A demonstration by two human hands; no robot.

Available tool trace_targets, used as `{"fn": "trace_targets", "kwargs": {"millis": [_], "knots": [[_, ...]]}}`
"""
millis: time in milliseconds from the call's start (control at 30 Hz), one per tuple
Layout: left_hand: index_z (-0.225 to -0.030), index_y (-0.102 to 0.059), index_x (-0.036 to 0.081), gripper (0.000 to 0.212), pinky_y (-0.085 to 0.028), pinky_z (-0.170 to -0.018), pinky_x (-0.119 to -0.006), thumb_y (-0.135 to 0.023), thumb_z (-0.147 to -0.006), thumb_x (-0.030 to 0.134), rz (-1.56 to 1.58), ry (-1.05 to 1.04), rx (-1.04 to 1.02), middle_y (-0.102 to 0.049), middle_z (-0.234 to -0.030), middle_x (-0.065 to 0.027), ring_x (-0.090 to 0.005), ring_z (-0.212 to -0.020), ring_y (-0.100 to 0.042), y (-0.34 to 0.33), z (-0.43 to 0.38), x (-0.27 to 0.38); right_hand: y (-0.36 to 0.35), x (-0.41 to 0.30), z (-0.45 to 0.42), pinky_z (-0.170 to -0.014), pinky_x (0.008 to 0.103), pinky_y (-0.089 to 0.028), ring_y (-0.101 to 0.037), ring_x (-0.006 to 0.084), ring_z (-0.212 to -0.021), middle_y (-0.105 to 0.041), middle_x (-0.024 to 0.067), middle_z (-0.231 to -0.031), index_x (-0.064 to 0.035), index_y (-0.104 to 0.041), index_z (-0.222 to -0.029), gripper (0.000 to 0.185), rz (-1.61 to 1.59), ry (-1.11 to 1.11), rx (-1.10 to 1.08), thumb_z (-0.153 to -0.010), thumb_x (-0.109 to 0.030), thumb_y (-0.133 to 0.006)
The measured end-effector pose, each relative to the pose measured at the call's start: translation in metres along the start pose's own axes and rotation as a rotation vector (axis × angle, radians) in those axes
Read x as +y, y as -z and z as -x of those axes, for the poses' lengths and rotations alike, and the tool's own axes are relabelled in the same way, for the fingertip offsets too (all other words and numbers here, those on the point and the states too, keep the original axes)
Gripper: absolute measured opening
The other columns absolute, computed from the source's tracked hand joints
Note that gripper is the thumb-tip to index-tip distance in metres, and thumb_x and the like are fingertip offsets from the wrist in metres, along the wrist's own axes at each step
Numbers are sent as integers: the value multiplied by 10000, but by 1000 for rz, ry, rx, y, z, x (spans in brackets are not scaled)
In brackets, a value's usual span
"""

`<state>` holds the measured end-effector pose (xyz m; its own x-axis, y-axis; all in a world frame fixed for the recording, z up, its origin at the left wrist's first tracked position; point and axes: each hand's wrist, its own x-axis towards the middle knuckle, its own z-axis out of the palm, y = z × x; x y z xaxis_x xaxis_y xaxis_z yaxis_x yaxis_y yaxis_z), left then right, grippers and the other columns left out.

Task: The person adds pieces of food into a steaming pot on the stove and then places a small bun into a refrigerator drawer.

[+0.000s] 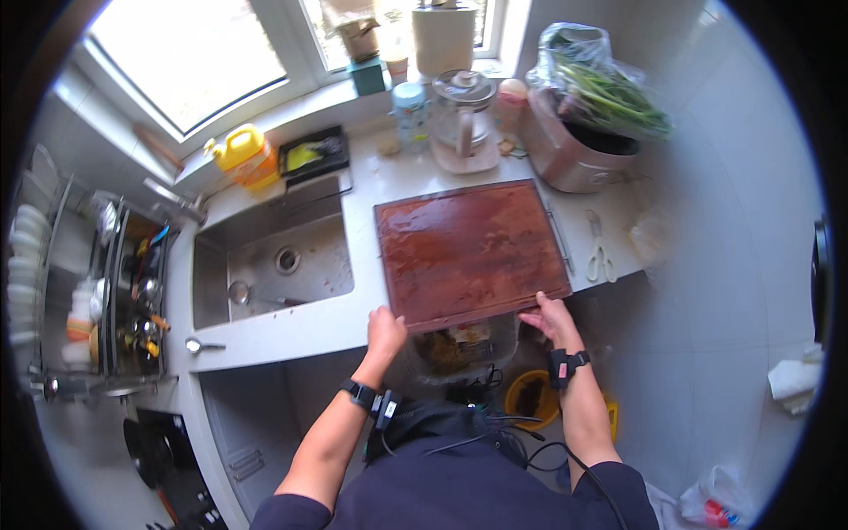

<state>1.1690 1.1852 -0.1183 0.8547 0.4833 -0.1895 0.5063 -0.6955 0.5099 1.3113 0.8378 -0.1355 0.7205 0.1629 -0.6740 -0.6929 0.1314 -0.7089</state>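
A wet reddish-brown wooden cutting board (474,248) lies over the white countertop (361,265), its near edge jutting past the counter front. My left hand (387,334) grips its near left corner. At the near right corner, my right hand (552,318) has its thumb on top and its fingers below the edge. Under the board's front edge, a clear plastic-lined bin (464,348) with scraps in it is partly visible. Kitchen scissors (599,255) with pale handles rest on the counter to the right of the board.
Left of the board is a steel sink (311,232) with a ladle (240,292) inside. Behind it stand a glass electric kettle (464,122), a blue-lidded bottle (410,112) and a rice cooker (576,156) topped by bagged green onions (609,96). A yellow basin (532,399) sits below.
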Motion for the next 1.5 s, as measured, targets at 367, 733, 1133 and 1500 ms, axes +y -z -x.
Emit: {"fn": "trace_targets", "kwargs": {"millis": [367,733,1133,1500], "knots": [[-1026,-657,-38,306,-518,-835,-411,-662,-839,205,257,9,-12,-675,-948,-222,-366,-916,-652,20,-3,-45,-19,13,15,-706,399,-602,-687,340,-827,-637,287,-993,86,-441,-1157,569,242,-16,37,-1011,-463,-421],[-1004,-672,-6,193,-537,-733,-317,-627,-874,129,489,370,294,-707,-881,-132,-201,-786,-679,122,14,-230,-132,120,93,-514,296,-554,-657,207,-619,-641,151,-803,-38,-438,-981,269,688,-83,-85,-1009,-298,-502],[-956,-689,47,187,-532,-788,-390,-644,-862,202,468,586,423,-707,-918,-147,-307,-879,-682,195,20,-347,-277,140,159,-668,298,-520,-644,161,-716,-660,100,-801,18,-587,-1004,214,1252,232,-463,-937,-184,-598],[-910,-703,35,166,-536,-759,-361,-665,-851,186,568,755,640,-714,-877,-126,-254,-834,-694,256,89,-434,-478,102,166,-741,399,-513,-652,363,-820,-668,211,-845,7,-628,-965,225,1372,533,-990,-916,-210,-594]]}}
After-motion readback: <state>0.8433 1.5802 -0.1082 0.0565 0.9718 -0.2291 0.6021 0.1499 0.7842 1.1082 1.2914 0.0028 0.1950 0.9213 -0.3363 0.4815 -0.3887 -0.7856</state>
